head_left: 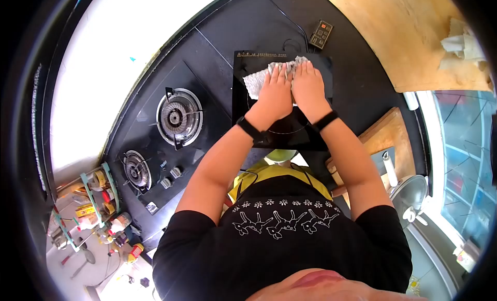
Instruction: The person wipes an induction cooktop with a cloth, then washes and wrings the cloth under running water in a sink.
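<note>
A crumpled grey-white cloth [254, 83] lies on the upper part of a black induction cooktop [248, 130]. My left hand [277, 94] presses down on the middle of the cloth, its fingers pointing away from me. Right beside it, my right hand [308, 86] rests on the cloth's right end, with the fingers close together and some cloth bunched at the fingertips. The thumbs nearly meet between the two hands. Each wrist has a black band.
A gas hob [155, 161] with two burners lies to the left. A small control panel [321, 35] sits behind the cooktop, near a cable. At right are a wooden board [401, 130], a cleaver [389, 169] and a round lid [411, 192]. Bottles crowd a rack [111, 184] at lower left.
</note>
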Action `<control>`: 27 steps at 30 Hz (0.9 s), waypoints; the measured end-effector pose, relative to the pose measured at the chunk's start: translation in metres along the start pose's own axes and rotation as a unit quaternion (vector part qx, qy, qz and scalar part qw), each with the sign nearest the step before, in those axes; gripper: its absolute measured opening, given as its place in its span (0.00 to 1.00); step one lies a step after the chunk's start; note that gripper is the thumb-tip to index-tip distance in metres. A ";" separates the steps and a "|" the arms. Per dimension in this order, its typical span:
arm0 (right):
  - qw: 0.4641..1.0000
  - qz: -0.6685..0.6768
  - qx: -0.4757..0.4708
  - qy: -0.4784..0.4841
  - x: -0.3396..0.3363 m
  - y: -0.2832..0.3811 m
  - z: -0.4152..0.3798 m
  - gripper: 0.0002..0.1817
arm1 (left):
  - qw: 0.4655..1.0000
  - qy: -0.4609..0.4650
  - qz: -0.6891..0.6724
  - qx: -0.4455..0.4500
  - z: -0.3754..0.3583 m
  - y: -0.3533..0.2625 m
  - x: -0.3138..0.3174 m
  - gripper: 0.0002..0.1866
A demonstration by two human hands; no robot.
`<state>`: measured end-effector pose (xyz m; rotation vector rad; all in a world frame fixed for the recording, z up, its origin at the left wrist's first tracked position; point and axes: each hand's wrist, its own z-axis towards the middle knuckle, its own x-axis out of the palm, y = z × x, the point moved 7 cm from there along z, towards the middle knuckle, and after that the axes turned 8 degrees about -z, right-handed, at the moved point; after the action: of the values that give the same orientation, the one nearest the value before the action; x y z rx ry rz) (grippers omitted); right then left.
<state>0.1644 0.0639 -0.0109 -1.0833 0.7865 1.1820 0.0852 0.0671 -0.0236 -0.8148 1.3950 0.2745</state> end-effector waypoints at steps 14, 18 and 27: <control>0.979 0.185 0.020 0.079 -0.037 -0.028 -0.022 0.12 | 0.989 -0.041 -0.134 0.055 -0.013 0.012 -0.019 0.43; 0.982 0.183 0.042 -0.004 -0.021 -0.051 -0.001 0.11 | 0.978 -0.048 -0.195 0.051 -0.018 0.015 -0.026 0.43; 0.982 0.183 -0.037 -0.015 -0.010 -0.010 0.035 0.06 | 0.950 -0.106 -0.288 0.053 -0.023 0.024 -0.034 0.45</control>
<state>0.1696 0.0932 0.0119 -1.0038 0.9515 1.5426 0.0461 0.0786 0.0014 -1.0314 0.9132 -0.1621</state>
